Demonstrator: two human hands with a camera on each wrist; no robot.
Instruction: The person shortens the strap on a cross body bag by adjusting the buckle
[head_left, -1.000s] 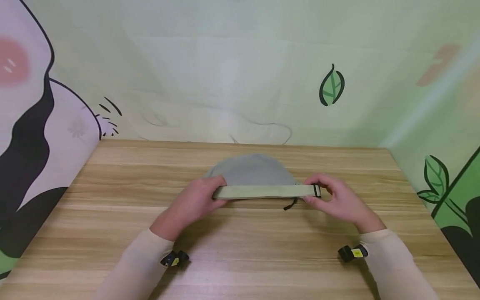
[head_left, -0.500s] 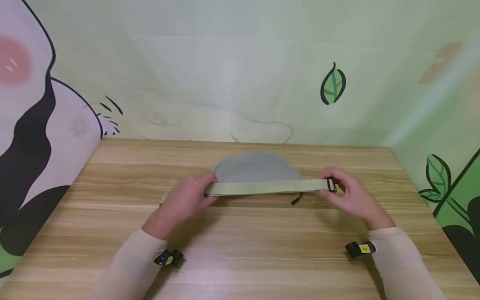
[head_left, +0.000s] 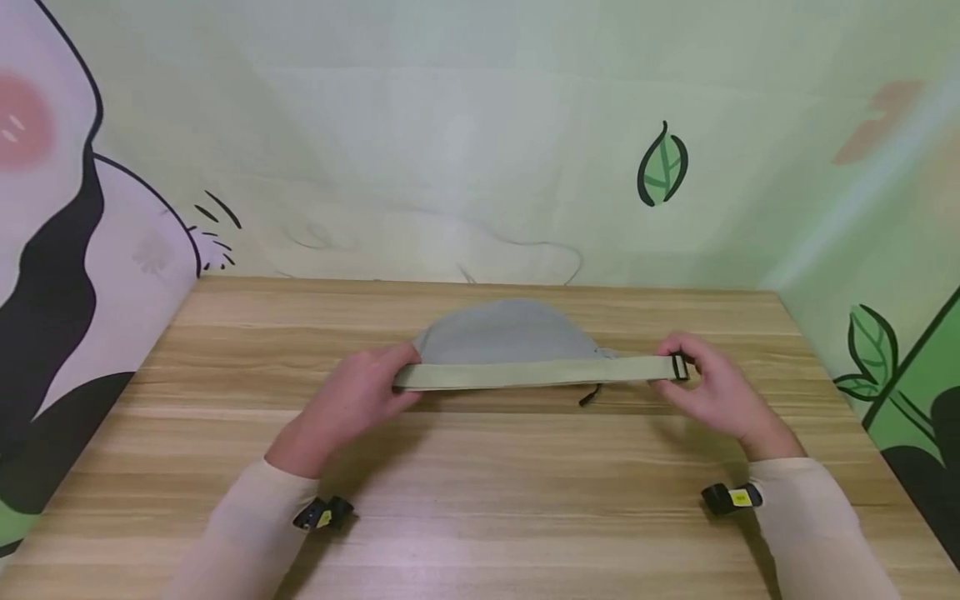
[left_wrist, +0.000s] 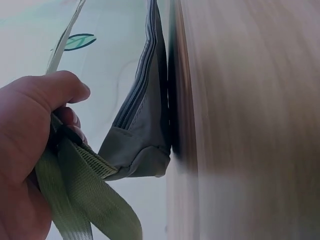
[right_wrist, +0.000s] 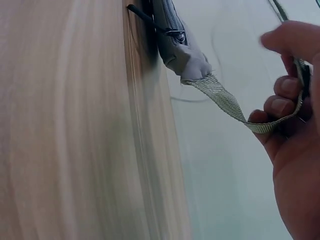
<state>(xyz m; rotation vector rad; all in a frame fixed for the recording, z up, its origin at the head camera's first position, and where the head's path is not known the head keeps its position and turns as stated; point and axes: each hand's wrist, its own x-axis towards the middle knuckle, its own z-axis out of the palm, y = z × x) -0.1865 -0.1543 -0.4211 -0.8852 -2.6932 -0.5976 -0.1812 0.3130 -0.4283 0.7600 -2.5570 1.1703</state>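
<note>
A grey waist bag (head_left: 510, 333) lies on the far half of the table, its pale green webbing strap (head_left: 525, 375) stretched in a straight band in front of it. My left hand (head_left: 348, 396) grips the strap's left end; in the left wrist view a loop of webbing (left_wrist: 102, 200) hangs below the fingers, beside the zipped bag (left_wrist: 145, 140). At the other end my right hand (head_left: 716, 392) pinches the strap by a black buckle (head_left: 679, 367). From the right wrist view, webbing (right_wrist: 227, 102) runs from the bag's corner into the curled fingers. A black zip pull (head_left: 589, 397) dangles below the strap.
The wood-grain table (head_left: 480, 517) meets a pale green printed wall covering (head_left: 450, 167) at the back. Side panels with cartoon prints stand left and right. Each sleeve has a small black camera (head_left: 324, 513) at the wrist.
My hands have moved apart, the left one leftward and the right one rightward, lengthening the taut strap between them. The bag has shifted only slightly.
</note>
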